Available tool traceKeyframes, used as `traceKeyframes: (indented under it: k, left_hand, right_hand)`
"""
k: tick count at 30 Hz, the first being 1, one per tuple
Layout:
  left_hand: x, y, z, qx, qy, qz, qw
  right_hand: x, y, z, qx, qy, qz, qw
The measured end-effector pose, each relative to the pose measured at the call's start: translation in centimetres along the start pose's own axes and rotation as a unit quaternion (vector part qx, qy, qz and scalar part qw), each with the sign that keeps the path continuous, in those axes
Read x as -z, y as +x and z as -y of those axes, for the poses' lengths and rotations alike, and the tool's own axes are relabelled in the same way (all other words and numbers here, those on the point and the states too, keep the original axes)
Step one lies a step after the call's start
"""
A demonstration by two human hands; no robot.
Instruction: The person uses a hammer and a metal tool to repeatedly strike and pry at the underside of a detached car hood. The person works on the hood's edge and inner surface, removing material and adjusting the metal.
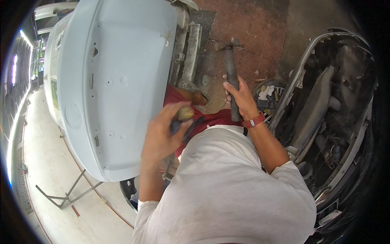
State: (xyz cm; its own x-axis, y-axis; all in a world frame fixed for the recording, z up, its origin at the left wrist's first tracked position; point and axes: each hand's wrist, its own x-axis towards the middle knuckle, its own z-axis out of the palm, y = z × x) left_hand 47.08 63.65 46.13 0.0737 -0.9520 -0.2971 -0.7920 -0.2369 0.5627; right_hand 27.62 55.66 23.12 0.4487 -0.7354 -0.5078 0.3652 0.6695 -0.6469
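Observation:
My right hand point(242, 97), with a red band at the wrist, grips a hammer point(230, 67) by its dark handle. The hammer's metal head points away from me, over the floor matting. In front of my body, my left hand point(159, 129) is smeared by motion. Its fingers are curled round a short dark thing with a rounded yellowish end point(186, 113), too blurred to name exactly. Close by on the left stands a pale grey-blue car body panel point(134, 101) with small holes and round dents in its surface. Neither hand visibly touches it.
Reddish ribbed matting point(252, 24) covers the floor ahead. At the right lies a large dark, dusty car part point(308, 110) with a curved metal rim. A round container point(280, 87) of odds and ends sits beside it. A metal frame stand point(67, 198) is at the lower left.

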Motion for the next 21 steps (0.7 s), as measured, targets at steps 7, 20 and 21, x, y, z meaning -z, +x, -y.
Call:
traceKeyframes:
  k: [7,20,21]
  left_hand:
    - [-6.6,10.0,0.8,-0.141,0.146,-0.125,0.971]
    - [-11.1,17.3,7.0,-0.152,0.069,-0.264,0.95]
    - [-10.9,17.2,6.6,-0.169,0.088,-0.28,0.941]
  right_hand:
    - [1.7,-1.2,0.2,0.059,-0.061,-0.077,0.993]
    - [3.7,-2.8,-3.5,0.044,-0.023,-0.11,0.993]
    - [3.6,-2.7,-3.6,0.046,-0.019,-0.108,0.993]
